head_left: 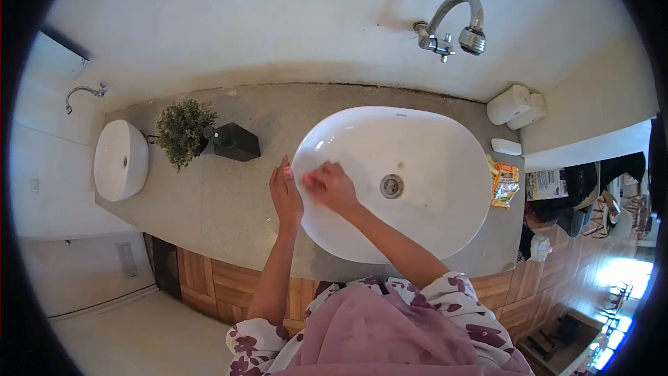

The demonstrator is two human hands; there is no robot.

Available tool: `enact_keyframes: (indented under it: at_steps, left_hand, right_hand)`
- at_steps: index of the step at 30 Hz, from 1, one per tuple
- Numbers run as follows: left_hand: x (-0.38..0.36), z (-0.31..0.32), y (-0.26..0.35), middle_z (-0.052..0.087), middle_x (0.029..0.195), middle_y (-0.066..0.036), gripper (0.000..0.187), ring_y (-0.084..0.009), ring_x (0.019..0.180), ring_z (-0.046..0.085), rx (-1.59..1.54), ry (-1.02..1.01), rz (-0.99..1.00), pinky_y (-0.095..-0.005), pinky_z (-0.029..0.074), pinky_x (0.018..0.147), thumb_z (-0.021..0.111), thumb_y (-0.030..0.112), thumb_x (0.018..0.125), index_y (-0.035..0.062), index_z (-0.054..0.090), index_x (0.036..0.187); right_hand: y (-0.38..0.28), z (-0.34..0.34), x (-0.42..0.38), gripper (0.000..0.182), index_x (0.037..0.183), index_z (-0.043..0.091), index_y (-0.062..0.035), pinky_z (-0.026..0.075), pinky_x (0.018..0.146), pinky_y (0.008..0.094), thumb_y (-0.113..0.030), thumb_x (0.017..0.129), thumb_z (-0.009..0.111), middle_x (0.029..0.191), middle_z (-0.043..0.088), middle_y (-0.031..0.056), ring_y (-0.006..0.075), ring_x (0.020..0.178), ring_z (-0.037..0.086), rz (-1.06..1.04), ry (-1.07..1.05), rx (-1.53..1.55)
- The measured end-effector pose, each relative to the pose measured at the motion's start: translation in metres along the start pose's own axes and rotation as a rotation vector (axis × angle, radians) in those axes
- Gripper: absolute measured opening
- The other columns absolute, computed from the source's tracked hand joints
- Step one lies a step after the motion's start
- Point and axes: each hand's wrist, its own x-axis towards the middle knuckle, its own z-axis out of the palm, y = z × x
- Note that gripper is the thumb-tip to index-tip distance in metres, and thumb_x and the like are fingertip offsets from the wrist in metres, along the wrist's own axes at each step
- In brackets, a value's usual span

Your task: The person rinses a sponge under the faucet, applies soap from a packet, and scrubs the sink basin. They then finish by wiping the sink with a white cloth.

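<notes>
a small pink thing (307,180) is gripped in the right hand (332,189) inside the white basin (417,223). the left hand (285,195) is laid open, holding nothing, against the basin's rim.

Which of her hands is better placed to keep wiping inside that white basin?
The right hand, probably: it lies inside the white basin with something pink under its fingers, while the left hand rests flat outside, against the basin's rim.

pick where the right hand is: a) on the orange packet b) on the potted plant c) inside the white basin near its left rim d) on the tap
c: the right hand lies inside the white basin by its left rim, holding something small and pink; the left hand rests outside that rim.
</notes>
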Motion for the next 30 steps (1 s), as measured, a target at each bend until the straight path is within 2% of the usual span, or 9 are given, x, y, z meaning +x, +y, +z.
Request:
enact_keyframes:
  at_steps: [5,10,12,16,18,19,21,25,30]
  left_hand:
    - [-0.003,0.001,0.000,0.052,0.132,-0.020,0.051,-0.0388,0.130,0.037,0.147,0.013,0.026,-0.0456,0.027,0.110,0.052,0.034,0.094,0.0021,0.049,0.133]
    - [0.000,0.003,-0.012,0.054,0.129,-0.021,0.057,-0.0386,0.130,0.037,0.324,-0.044,0.102,-0.0463,0.029,0.109,0.069,0.026,0.082,0.0000,0.051,0.130]
    - [0.001,0.004,-0.016,0.055,0.128,-0.021,0.051,-0.0388,0.130,0.038,0.374,-0.047,0.078,-0.0462,0.030,0.108,0.064,0.028,0.087,-0.0022,0.053,0.127]
    - [0.000,0.004,-0.010,0.056,0.126,-0.021,0.045,-0.0393,0.129,0.039,0.254,0.000,0.032,-0.0463,0.030,0.108,0.057,0.029,0.092,-0.0043,0.056,0.123]
    - [0.000,0.004,-0.007,0.058,0.124,-0.022,0.045,-0.0397,0.129,0.039,0.245,0.002,0.041,-0.0461,0.030,0.108,0.051,0.031,0.096,-0.0055,0.058,0.121]
    - [0.000,0.004,-0.007,0.058,0.124,-0.022,0.045,-0.0397,0.129,0.039,0.247,0.002,0.041,-0.0461,0.030,0.108,0.051,0.031,0.096,-0.0055,0.058,0.121]
    - [0.001,0.004,-0.008,0.058,0.124,-0.022,0.046,-0.0397,0.129,0.039,0.271,-0.007,0.035,-0.0460,0.030,0.108,0.050,0.032,0.096,-0.0057,0.058,0.121]
    - [0.000,0.004,-0.010,0.058,0.124,-0.022,0.046,-0.0392,0.129,0.040,0.286,-0.002,0.031,-0.0456,0.030,0.108,0.051,0.033,0.096,-0.0053,0.058,0.121]
    - [0.001,0.003,-0.006,0.057,0.125,-0.021,0.046,-0.0385,0.128,0.041,0.284,-0.015,0.012,-0.0451,0.031,0.107,0.052,0.033,0.096,-0.0046,0.058,0.121]
  right_hand:
    - [0.012,-0.072,-0.064,0.025,0.088,0.068,-0.0153,0.051,0.076,0.0432,-0.039,0.083,0.064,0.093,0.059,0.0062,0.0295,0.091,0.057,-0.071,-0.685,-0.119]
    - [0.039,-0.174,-0.089,0.024,0.090,0.070,-0.0193,0.050,0.079,0.0377,-0.041,0.082,0.065,0.091,0.059,0.0019,0.0251,0.093,0.055,0.025,-1.046,-0.319]
    - [0.055,-0.187,-0.100,0.022,0.091,0.069,-0.0202,0.049,0.078,0.0378,-0.040,0.083,0.064,0.090,0.059,0.0011,0.0255,0.091,0.054,0.035,-0.899,-0.186]
    - [0.044,-0.149,-0.090,0.020,0.087,0.067,-0.0169,0.050,0.077,0.0398,-0.036,0.081,0.066,0.090,0.057,0.0040,0.0274,0.092,0.054,0.004,-0.899,-0.328]
    - [0.046,-0.111,-0.082,0.010,0.085,0.066,-0.0172,0.048,0.075,0.0410,-0.026,0.080,0.065,0.089,0.055,0.0042,0.0259,0.091,0.053,-0.119,-0.597,-0.334]
    - [0.043,-0.095,-0.074,0.010,0.085,0.066,-0.0172,0.048,0.075,0.0410,-0.026,0.080,0.065,0.089,0.055,0.0042,0.0259,0.091,0.053,-0.119,-0.597,-0.331]
    - [0.045,-0.067,-0.052,0.004,0.082,0.065,-0.0178,0.044,0.068,0.0409,-0.020,0.078,0.063,0.086,0.054,0.0049,0.0251,0.088,0.052,-0.259,-0.210,-0.527]
    - [0.081,-0.055,0.017,0.003,0.078,0.062,-0.0174,0.039,0.062,0.0389,-0.014,0.077,0.062,0.084,0.052,0.0040,0.0234,0.085,0.051,-0.275,0.125,-0.666]
    - [0.084,-0.068,0.028,0.002,0.081,0.063,-0.0175,0.042,0.064,0.0386,-0.017,0.079,0.063,0.086,0.053,0.0028,0.0230,0.085,0.052,-0.261,0.119,-0.560]
